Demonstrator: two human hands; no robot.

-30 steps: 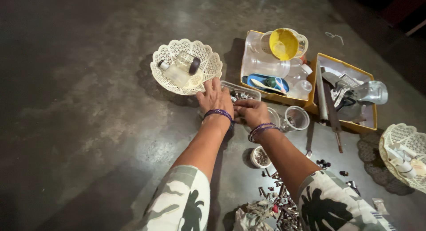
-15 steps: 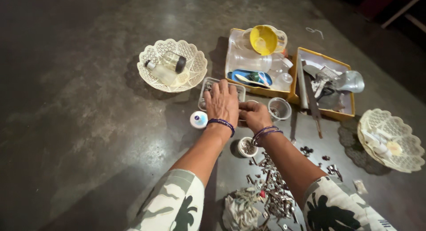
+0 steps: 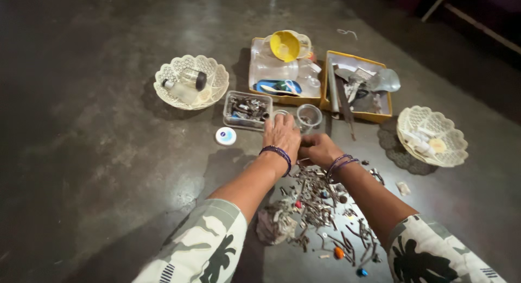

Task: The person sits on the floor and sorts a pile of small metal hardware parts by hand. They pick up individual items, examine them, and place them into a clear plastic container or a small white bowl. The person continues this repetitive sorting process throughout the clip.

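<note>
My left hand (image 3: 282,133) lies palm down on the floor (image 3: 97,152), fingers together and flat, gripping nothing that I can see. My right hand (image 3: 316,148) sits just beside it, curled closed; what it holds, if anything, is hidden.

Item: heap of small metal screws and bits (image 3: 320,204), spread on the floor just below both wrists, with a few coloured beads among it.
Item: crumpled grey cloth (image 3: 274,226), at the heap's left edge.
Item: clear round cup (image 3: 309,115), just beyond my fingertips; a second small clear one beside it.
Item: clear rectangular tub of metal parts (image 3: 247,109), near, to the left. Half a second ago my left hand covered it; now the hand has drawn back toward the heap and the tub stands open to view.
Item: round white lid with blue centre (image 3: 226,136), apart on the left.
Item: white lattice basket with small jars (image 3: 190,88), farther left.
Item: two yellow-edged trays (image 3: 355,87), beyond, one with a yellow bowl (image 3: 285,45), one with tools.
Item: second lattice basket (image 3: 431,135), well right.
</note>
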